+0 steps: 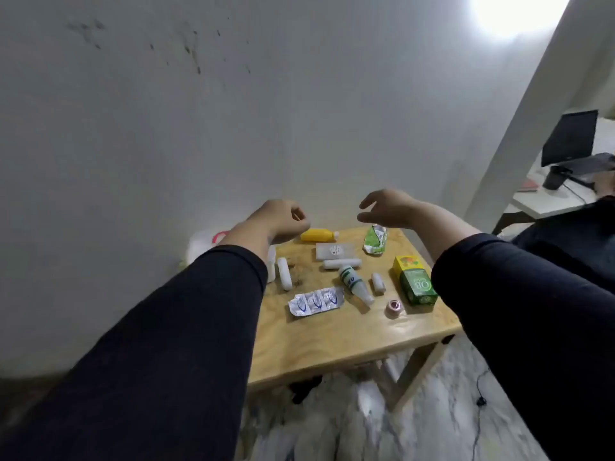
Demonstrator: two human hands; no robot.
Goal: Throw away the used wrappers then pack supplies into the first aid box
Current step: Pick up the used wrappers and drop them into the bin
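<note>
Hovering right hand (387, 209) just above green wrapper (376, 240); both apart.

A small wooden table (332, 341) stands against a pale wall (233, 111), its light legs crossing beneath the near right corner. The wall carries dark scuff marks (193, 51) high on the left. The floor (416, 417) below is marbled grey and white, with a thin black cable (479, 390) trailing across it on the right. A white slanted beam (519, 121) rises at the far right toward a bright light (509, 11). Beyond it, a white desk (545, 201) holds a dark monitor (569, 136) and a dark cup (553, 177).
</note>
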